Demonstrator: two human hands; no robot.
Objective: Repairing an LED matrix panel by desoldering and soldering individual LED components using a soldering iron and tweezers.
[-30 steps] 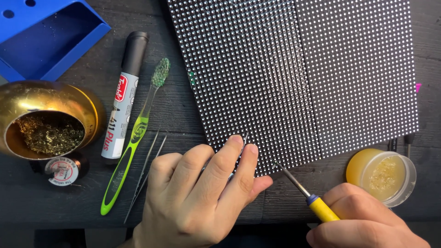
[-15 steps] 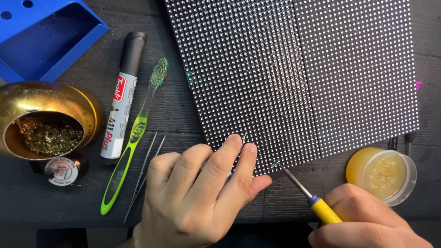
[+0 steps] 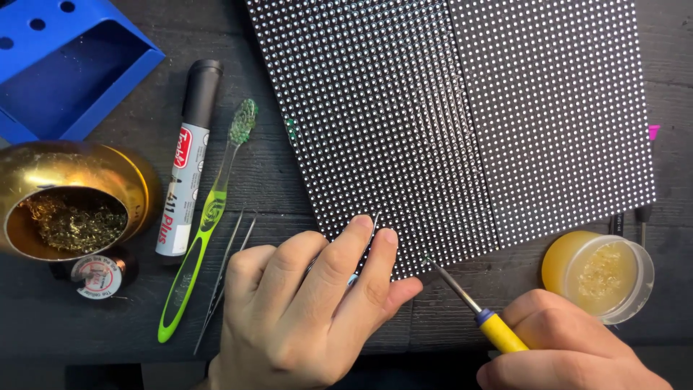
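Note:
A large black LED matrix panel point(image 3: 462, 115) with rows of small white dots lies on the dark wooden table. My left hand point(image 3: 310, 318) rests at the panel's lower corner, fingers curled, with a thin metal tweezer tip point(image 3: 374, 221) poking out between the index and middle fingers onto the panel. My right hand point(image 3: 570, 347) grips a soldering iron point(image 3: 476, 309) by its yellow handle. The iron's metal tip touches the panel's bottom edge just right of my left fingertips.
A second pair of tweezers point(image 3: 224, 278) lies left of my left hand, beside a green toothbrush point(image 3: 206, 224) and a black-capped marker point(image 3: 186, 162). A brass bowl of cleaning wool point(image 3: 68, 198), a solder spool point(image 3: 97, 274), a blue tray point(image 3: 65, 68) and a yellow flux jar point(image 3: 599, 274) surround the work.

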